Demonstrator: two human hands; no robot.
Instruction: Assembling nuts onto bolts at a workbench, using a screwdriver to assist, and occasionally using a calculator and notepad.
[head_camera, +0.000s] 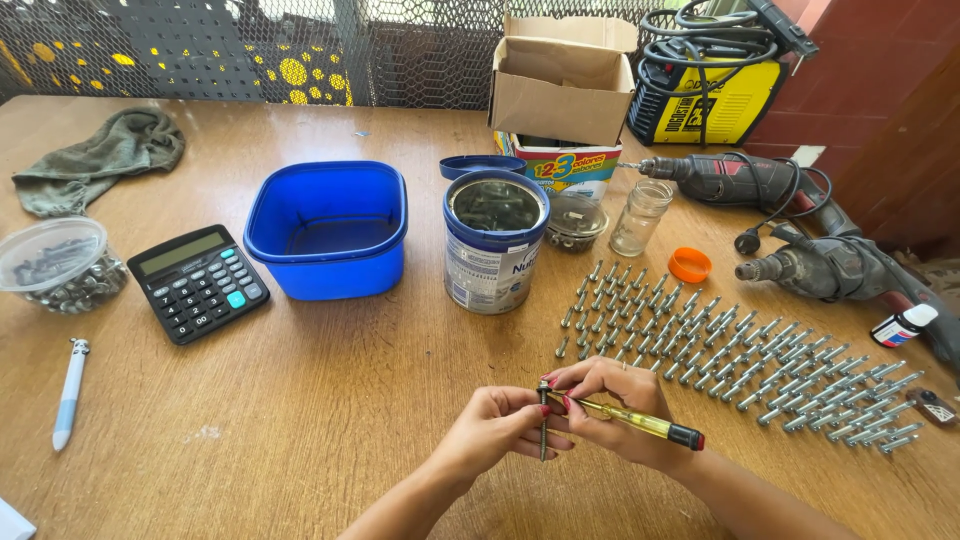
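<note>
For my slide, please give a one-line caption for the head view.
Left hand holds a long screw upright; right hand holds a yellow screwdriver.

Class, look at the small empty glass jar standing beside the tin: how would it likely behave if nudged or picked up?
The glass jar is clear glass, so probably fragile and rather slippery. It stands upright, tall and narrow, so a sideways nudge might tip it. Being round, it would likely roll toward the rows of bolts once down.

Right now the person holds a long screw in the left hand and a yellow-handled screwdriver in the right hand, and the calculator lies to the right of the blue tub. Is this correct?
Not quite. The head view shows the calculator lying left of the blue tub, not right. The left hand does hold the long screw, and the right hand the yellow-handled screwdriver.
</note>
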